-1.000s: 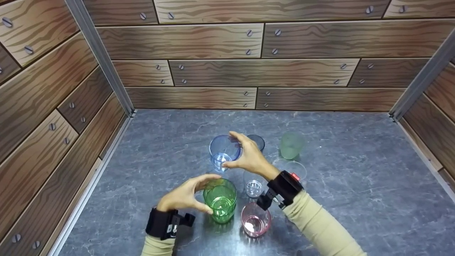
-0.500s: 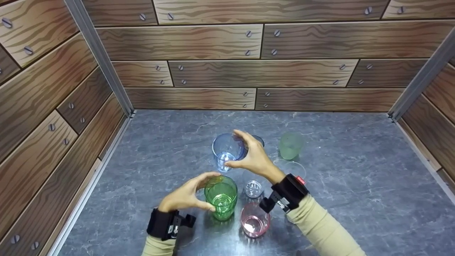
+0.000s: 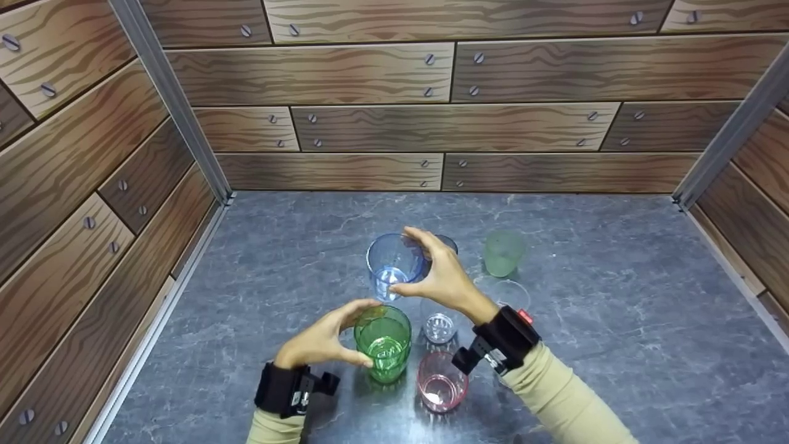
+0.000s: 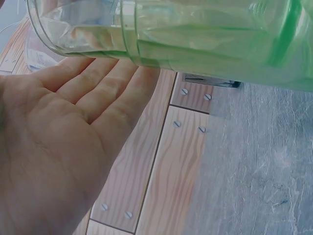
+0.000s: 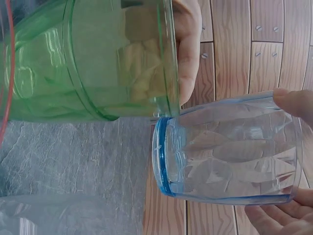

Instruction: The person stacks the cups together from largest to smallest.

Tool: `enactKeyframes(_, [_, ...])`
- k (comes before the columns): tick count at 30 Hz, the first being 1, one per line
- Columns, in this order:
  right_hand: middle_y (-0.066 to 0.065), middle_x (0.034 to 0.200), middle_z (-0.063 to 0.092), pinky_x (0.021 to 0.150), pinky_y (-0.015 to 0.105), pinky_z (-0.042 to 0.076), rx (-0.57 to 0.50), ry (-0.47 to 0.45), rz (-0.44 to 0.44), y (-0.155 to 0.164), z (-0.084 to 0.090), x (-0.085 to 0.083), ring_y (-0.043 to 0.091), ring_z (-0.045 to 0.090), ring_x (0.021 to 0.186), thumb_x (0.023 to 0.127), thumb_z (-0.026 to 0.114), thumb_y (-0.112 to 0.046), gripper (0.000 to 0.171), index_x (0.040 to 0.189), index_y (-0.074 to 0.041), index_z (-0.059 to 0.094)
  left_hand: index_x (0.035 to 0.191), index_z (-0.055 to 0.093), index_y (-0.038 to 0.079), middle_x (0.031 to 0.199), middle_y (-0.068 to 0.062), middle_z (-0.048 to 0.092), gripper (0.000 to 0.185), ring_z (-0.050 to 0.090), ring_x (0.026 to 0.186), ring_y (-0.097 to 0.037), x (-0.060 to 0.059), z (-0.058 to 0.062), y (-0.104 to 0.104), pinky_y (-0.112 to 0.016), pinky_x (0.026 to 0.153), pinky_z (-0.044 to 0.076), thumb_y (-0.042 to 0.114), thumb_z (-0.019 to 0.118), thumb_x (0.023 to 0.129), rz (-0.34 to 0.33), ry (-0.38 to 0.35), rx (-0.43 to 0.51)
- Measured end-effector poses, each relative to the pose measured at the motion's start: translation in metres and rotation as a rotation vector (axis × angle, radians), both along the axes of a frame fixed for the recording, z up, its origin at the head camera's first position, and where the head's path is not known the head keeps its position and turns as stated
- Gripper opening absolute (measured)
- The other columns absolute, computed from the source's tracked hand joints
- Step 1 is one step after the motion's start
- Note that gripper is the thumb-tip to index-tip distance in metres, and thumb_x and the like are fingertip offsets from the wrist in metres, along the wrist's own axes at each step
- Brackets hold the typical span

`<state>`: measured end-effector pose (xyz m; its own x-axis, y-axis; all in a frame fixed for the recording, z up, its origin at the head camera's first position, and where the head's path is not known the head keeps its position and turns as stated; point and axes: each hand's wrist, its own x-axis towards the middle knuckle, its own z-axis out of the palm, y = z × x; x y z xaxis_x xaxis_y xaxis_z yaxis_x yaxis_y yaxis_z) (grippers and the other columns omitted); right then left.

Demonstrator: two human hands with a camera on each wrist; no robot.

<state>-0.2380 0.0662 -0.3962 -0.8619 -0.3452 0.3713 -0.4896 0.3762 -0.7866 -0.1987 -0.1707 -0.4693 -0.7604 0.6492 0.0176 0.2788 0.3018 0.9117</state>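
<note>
Between thumb and fingers my right hand (image 3: 445, 277) holds a clear blue drinking glass (image 3: 394, 259) near its rim. In the right wrist view this blue glass (image 5: 230, 152) is off the table, with its thick blue base beside the green glass's rim. My left hand (image 3: 323, 336) grips a larger green drinking glass (image 3: 383, 342), thumb on the near side and fingers on the far side. A ring runs around the wall of the green glass (image 4: 220, 44) in the left wrist view. Whether its base touches the table I cannot tell.
A pink glass (image 3: 442, 385) and a clear glass (image 3: 439, 328) stand right of the green one. Behind my right hand is a dark glass (image 3: 448, 242), partly hidden. A frosted green glass (image 3: 503, 254) and another clear glass (image 3: 511, 293) are farther right. Wood-patterned walls (image 3: 327, 169) surround the grey table (image 3: 616, 296).
My right hand has moved slightly right with the blue glass, then nearly stopped. The green glass in my left hand has shifted slightly away from me.
</note>
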Motion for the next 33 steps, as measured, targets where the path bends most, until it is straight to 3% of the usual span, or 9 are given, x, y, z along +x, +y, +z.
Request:
enactKeyframes(17, [0.016,0.124,0.056,0.100,0.041,0.049,-0.020,0.010,-0.021,-0.001,0.009,0.013,0.029,0.054,0.115,0.055,0.087,-0.018,0.094,0.135,-0.002,0.042,0.142,0.032,0.020,0.144,-0.002,0.045,0.090,0.045,0.132,-0.018,-0.001,-0.002,0.000,-0.041,0.114,0.036,0.024,0.080,0.066,-0.007,-0.004,0.012])
enactKeyframes(33, [0.016,0.128,0.054,0.102,0.041,0.049,-0.047,0.042,0.010,0.001,0.014,0.028,0.029,0.053,0.118,0.056,0.087,-0.020,0.094,0.136,-0.001,0.040,0.143,0.026,0.004,0.145,-0.012,0.041,0.097,0.043,0.133,-0.026,0.000,0.000,-0.001,-0.047,0.114,0.033,0.025,0.080,0.066,0.021,-0.032,-0.016])
